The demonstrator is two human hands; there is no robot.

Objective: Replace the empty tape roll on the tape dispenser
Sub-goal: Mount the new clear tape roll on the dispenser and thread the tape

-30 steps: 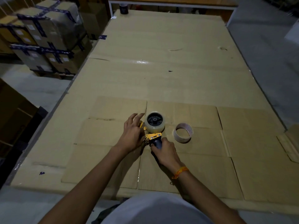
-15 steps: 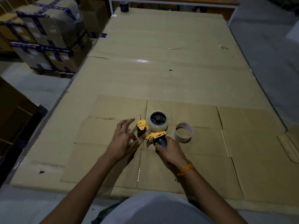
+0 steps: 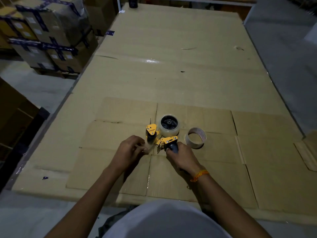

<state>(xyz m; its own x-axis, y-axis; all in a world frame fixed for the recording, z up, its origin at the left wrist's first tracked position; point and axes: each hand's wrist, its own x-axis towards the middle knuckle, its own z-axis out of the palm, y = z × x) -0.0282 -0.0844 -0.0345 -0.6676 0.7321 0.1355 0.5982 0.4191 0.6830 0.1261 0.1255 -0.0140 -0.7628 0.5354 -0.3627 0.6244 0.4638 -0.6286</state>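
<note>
A yellow and black tape dispenser [image 3: 167, 139] lies on the cardboard-covered table [image 3: 171, 74]. A full clear tape roll [image 3: 169, 127] sits on its black hub. My right hand [image 3: 181, 157] grips the dispenser's dark handle. My left hand [image 3: 131, 150] is just left of the yellow roller arm [image 3: 151, 130], with fingers pinched on what looks like the clear tape end; the blur keeps me from being sure. The empty cardboard core [image 3: 195, 137] stands on the table to the right of the dispenser.
Flattened cardboard sheets [image 3: 223, 152] cover the near table. Taped boxes [image 3: 48, 35] are stacked on the floor at the far left. A dark roll [image 3: 133, 2] stands at the table's far end. Grey floor lies to the right.
My left hand pulled back from the roll toward me and closed its fingers near the roller arm. The right hand kept its hold on the handle.
</note>
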